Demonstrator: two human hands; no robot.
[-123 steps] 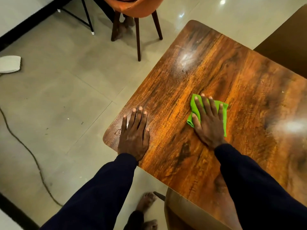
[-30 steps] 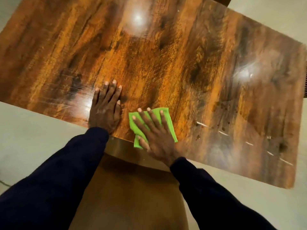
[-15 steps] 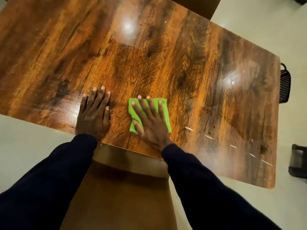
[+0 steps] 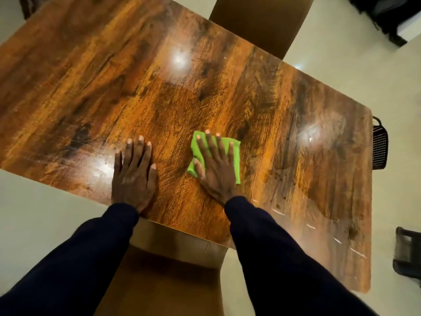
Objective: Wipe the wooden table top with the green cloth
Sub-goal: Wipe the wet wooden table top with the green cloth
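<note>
The wooden table top [image 4: 227, 92] fills most of the head view, glossy with light glare. A folded green cloth [image 4: 234, 147] lies flat on it near the front edge. My right hand [image 4: 215, 166] presses down on the cloth with fingers spread, covering most of it. My left hand [image 4: 134, 176] rests flat on the bare wood to the left of the cloth, fingers apart, holding nothing. Small white specks [image 4: 337, 240] and dark spots mark the table's right front part.
A brown chair [image 4: 168, 277] stands tucked under the front edge between my arms. Another brown chair [image 4: 262, 21] is at the far side. A black mesh basket [image 4: 379, 147] and a dark object [image 4: 407, 252] sit on the pale floor at the right.
My right hand has slid the cloth away from the front edge, farther onto the table and to the right. My left hand stays flat beside it.
</note>
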